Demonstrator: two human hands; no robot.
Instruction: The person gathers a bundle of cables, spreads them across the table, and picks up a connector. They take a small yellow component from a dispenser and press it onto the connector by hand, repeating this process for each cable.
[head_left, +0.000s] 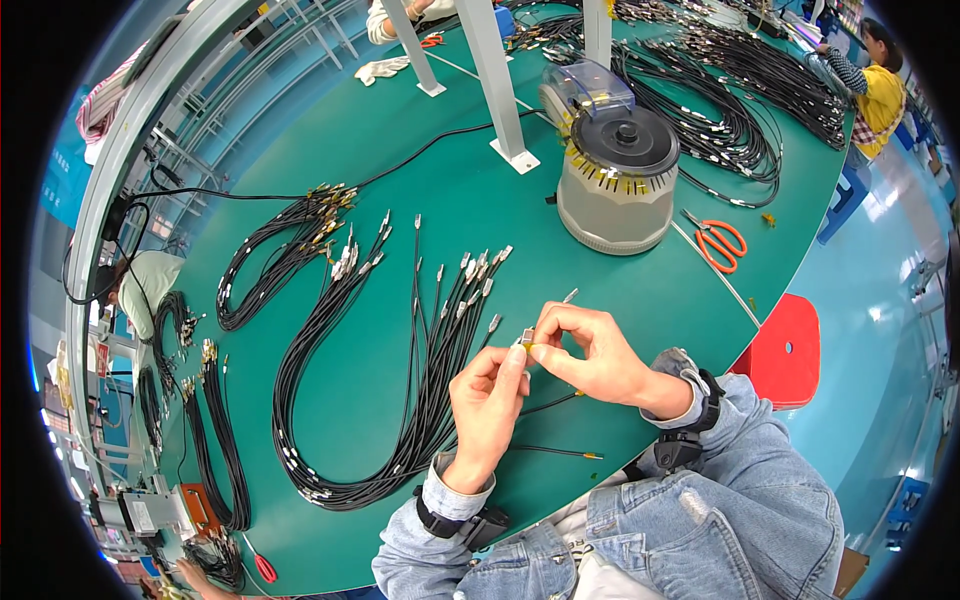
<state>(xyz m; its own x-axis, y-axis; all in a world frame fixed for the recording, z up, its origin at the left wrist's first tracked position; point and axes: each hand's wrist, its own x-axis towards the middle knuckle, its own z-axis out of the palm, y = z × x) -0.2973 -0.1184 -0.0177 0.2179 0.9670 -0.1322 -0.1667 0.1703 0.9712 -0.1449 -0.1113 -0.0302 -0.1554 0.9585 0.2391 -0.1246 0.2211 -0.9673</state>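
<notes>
My left hand (pixel 484 408) and my right hand (pixel 600 358) meet above the near part of the green table. Between their fingertips they pinch a small silver metal cable connector (pixel 528 337), with a bit of yellow tape at its lower side. Both hands are closed on it. Left of my hands lies a large looped bundle of black cables (pixel 290 400), its silver connector ends fanned out toward the far side. One cable with a gold-coloured tip (pixel 590 456) lies beside my left wrist, toward the table's near edge.
A round tape dispenser (pixel 615 200) with yellow strips stands beyond my right hand. Orange-handled scissors (pixel 720 245) lie right of it. More cable bundles (pixel 245 270) rest at left and far right. Grey posts (pixel 500 90) rise from the table (pixel 420 180). A red stool (pixel 790 350) stands right.
</notes>
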